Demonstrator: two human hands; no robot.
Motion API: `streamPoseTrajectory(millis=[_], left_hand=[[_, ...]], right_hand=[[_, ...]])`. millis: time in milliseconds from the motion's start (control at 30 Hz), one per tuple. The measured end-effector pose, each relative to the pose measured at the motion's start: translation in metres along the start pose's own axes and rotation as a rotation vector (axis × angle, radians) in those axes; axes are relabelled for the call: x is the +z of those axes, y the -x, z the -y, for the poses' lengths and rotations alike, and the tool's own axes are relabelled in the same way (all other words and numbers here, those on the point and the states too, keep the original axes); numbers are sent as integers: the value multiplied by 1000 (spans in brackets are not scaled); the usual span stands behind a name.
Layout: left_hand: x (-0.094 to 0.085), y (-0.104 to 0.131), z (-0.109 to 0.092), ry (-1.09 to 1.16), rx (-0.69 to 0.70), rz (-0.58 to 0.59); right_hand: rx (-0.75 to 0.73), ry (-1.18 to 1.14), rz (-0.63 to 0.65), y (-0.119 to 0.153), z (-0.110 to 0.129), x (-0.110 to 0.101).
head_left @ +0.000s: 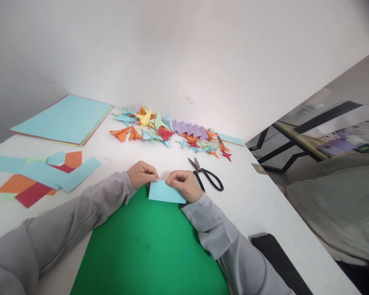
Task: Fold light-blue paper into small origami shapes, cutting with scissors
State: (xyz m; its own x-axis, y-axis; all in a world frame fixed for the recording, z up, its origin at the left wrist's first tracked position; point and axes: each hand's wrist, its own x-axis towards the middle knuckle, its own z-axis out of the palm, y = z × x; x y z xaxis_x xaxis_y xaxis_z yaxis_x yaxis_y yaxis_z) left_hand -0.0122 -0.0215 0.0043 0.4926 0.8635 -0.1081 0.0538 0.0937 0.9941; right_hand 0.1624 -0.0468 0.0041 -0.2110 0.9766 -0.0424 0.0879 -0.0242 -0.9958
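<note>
While the left hand (141, 174) pinches one corner, the right hand (186, 184) grips the light blue paper (166, 193)

Where the white table (240, 205) begins on the left, cut paper pieces (46, 174) overlap loosely in light blue, orange, dark red and pale green. Behind them, near the wall (172, 53), sits a stack of larger sheets (64, 119), light blue on top (red and yellowish edges peep out beneath).

Next comes the left hand, reaching from a grey sleeve (110, 196), thumb and forefinger pressed on the upper left corner of the light blue paper, which is held over the far end of a green mat (147, 246). Beyond the hands, folded paper shapes (144, 118) lie heaped in several colours, with a purple folded row (189, 129) to the right.

The right hand, close beside the left, pinches the paper's upper edge between thumb and fingers. Just past it lie black-handled scissors (200, 169), blades slightly parted and pointing toward the wall. A light blue strip (230, 139) rests behind. Nearer the table's right edge is a flat black object (278, 262), partly hidden by the right sleeve (224, 233); I cannot tell what it is. Farther right, blurred, are another table (301, 138) and grey-green cloth (332, 196).
</note>
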Motion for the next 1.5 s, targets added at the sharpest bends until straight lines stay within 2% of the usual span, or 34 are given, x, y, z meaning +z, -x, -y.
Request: streamPoseTrajectory(millis=[100, 267, 467, 567, 667, 767, 967, 1167, 1367, 1500], left_hand=[[2, 4, -7, 122, -84, -14], [1, 6, -15, 209, -140, 5], [-6, 5, -16, 288, -61, -125], [-3, 5, -14, 162, -41, -107], [1, 5, -7, -92, 87, -31], [2, 4, -2, -187, 174, -28], [-1, 4, -8, -99, 123, -134], [-4, 4, -12, 104, 12, -350], [-7, 2, -6, 95, 69, -428], [-5, 3, -6, 44, 141, -397]], right_hand=[[23, -53, -42, -1, 0, -1], [63, -132, -83, -2, -1, -3], [93, -282, -159, -3, -3, -5], [75, -229, -130, -2, -5, -1], [2, -122, -72, -1, -5, 3], [-35, -43, -26, -1, -5, 4], [-44, -57, -42, -2, -8, 3], [58, -315, -164, -3, -9, 2], [52, -617, -233, -4, 0, -2], [9, -602, -229, -5, -3, -1]])
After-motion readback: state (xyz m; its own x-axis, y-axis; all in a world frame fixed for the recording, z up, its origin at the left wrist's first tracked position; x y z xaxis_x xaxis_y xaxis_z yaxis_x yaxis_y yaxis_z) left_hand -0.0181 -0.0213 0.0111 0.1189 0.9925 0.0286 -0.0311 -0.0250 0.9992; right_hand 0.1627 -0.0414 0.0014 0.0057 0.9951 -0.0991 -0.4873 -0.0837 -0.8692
